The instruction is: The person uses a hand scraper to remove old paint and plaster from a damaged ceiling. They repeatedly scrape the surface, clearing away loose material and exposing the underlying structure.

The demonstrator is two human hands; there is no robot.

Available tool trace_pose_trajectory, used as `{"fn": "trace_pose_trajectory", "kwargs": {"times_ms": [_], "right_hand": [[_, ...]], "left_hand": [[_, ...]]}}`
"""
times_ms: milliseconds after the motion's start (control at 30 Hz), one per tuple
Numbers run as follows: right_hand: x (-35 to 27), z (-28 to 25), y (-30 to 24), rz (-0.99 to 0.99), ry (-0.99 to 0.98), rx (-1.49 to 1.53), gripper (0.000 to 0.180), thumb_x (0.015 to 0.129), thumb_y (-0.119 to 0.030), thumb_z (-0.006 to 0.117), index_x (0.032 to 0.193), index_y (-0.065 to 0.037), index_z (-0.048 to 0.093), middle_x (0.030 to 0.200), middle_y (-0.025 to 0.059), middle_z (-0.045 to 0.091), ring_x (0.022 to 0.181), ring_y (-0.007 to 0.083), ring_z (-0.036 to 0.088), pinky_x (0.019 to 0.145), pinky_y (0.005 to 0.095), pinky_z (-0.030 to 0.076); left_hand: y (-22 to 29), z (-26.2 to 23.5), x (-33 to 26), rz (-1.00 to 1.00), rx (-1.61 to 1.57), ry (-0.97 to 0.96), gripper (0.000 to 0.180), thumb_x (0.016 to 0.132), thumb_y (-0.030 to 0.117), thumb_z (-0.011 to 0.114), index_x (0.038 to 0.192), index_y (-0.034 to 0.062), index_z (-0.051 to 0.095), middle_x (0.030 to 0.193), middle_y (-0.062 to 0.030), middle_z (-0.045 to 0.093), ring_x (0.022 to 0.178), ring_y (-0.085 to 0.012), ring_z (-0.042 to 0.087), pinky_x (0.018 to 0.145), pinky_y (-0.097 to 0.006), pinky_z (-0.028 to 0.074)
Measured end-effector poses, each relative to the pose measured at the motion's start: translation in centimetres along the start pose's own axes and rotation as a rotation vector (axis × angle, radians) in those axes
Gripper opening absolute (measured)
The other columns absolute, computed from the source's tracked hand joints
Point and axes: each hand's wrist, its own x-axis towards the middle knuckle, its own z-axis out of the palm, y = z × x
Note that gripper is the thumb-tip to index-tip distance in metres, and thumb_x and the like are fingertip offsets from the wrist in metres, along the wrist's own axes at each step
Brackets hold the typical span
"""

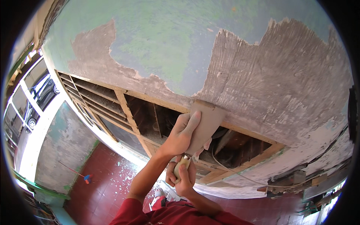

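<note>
A wide putty knife (205, 123) with a dusty grey blade and a pale handle is in both my hands. My left hand (180, 133) is closed on the blade, thumb on its face and fingertips showing at its far edge. Lower down, my right hand (183, 176) wraps round the handle. The blade's upper edge meets the wall (240, 86) just above a wooden frame. Blue-green paint (161, 48) still covers the upper wall in ragged patches; bare, streaked grey-brown plaster shows around it.
Below the wall runs a wooden frame (131, 116) with louvres and dark openings. A thin cable (240, 174) hangs from one opening toward cluttered items at right. Paint flakes (122, 172) litter the red tiled floor (88, 198). A blue-and-red object (87, 179) lies there; a car (39, 99) stands outside.
</note>
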Motion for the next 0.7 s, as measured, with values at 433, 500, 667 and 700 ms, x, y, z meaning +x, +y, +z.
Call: {"fn": "trace_pose_trajectory", "kwargs": {"times_ms": [433, 500, 667, 700], "right_hand": [[1.0, 0.9, -0.7, -0.056, -0.06, 0.044, 0.022, 0.097, -0.031, 0.033, 0.104, -0.011, 0.032, 0.051, 0.0052, 0.036, 0.032, 0.0102, 0.028, 0.032, 0.0222, 0.022], [0.9, 0.5, 0.0, -0.043, -0.023, 0.04, 0.022, 0.097, -0.031, 0.033, 0.104, -0.011, 0.032, 0.051, 0.0053, 0.036, 0.032, 0.0102, 0.028, 0.032, 0.0225, 0.021], [0.5, 0.3, -0.3, -0.031, -0.043, 0.056, 0.021, 0.097, -0.03, 0.034, 0.105, -0.01, 0.032, 0.052, 0.0057, 0.037, 0.034, 0.0097, 0.028, 0.033, 0.0224, 0.022], [0.5, 0.2, -0.3, -0.04, -0.05, 0.058, 0.021, 0.097, -0.029, 0.034, 0.105, -0.01, 0.032, 0.052, 0.0058, 0.038, 0.034, 0.0097, 0.029, 0.033, 0.0224, 0.023]], "left_hand": [[1.2, 0.3, 0.3, -0.065, -0.077, 0.006, 0.045, 0.099, 0.036, 0.035, 0.088, -0.0024, 0.054, 0.059, -0.011, 0.056, 0.043, -0.0139, 0.053, 0.034, -0.024, 0.037], [1.0, 0.3, 0.2, -0.065, -0.089, -0.008, 0.046, 0.099, 0.037, 0.033, 0.087, -0.0028, 0.053, 0.059, -0.0116, 0.056, 0.041, -0.0148, 0.051, 0.034, -0.025, 0.038], [1.0, 0.4, -0.1, -0.058, -0.009, 0.021, 0.048, 0.099, 0.038, 0.031, 0.087, -0.0042, 0.05, 0.058, -0.0132, 0.057, 0.038, -0.0167, 0.051, 0.035, -0.026, 0.041], [1.1, 0.4, -0.2, -0.045, 0.014, 0.021, 0.047, 0.099, 0.038, 0.031, 0.088, -0.0043, 0.05, 0.059, -0.0137, 0.057, 0.038, -0.0169, 0.051, 0.035, -0.026, 0.042]]}}
